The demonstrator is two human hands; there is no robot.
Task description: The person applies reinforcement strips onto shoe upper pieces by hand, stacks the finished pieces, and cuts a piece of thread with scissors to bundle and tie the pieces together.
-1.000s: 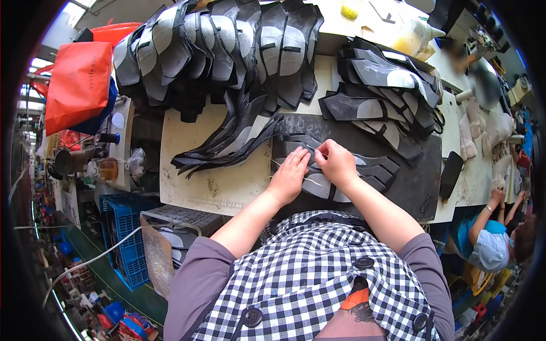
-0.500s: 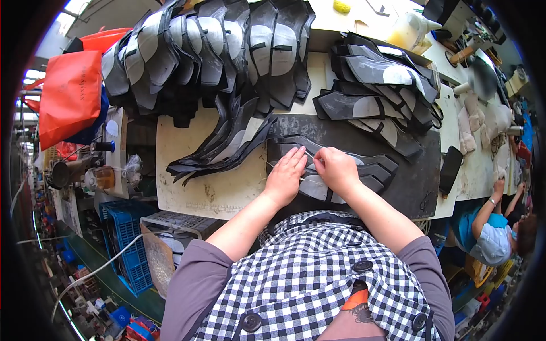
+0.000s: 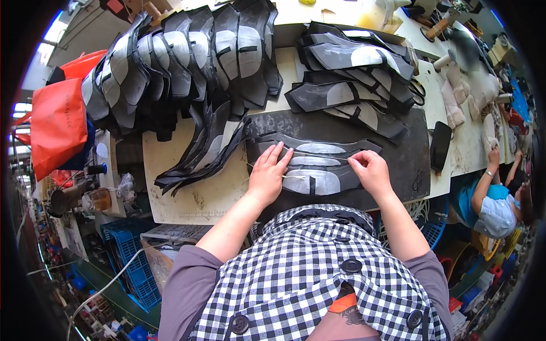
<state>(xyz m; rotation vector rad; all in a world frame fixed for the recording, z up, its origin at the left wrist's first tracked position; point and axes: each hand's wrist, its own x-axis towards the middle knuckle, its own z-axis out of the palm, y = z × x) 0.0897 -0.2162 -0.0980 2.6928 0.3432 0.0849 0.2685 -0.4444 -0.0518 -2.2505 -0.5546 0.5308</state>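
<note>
Several black shoe-upper pieces with pale grey patches [image 3: 313, 181] lie side by side on a dark mat [image 3: 406, 165] before me. My left hand [image 3: 267, 177] rests on their left ends, palm down with fingers apart. Over the right ends, my right hand [image 3: 371, 172] has thumb and fingertips pinched together; what is between them, if anything, is too small to make out. A thin pale strand shows beside the left hand. The lowest piece bears a short black tab on its patch.
Stacked upper pieces stand at the back left [image 3: 244, 51] and back right [image 3: 358, 57]; another bundle [image 3: 210, 150] lies left of the mat. A dark phone [image 3: 440, 145] sits at right. A red bag [image 3: 58, 128] hangs at left. Another person [image 3: 492, 213] works at far right.
My right hand has moved right along the pieces, away from my left hand, uncovering their grey patches. My left hand's fingers have spread. The whole view has shifted slightly.
</note>
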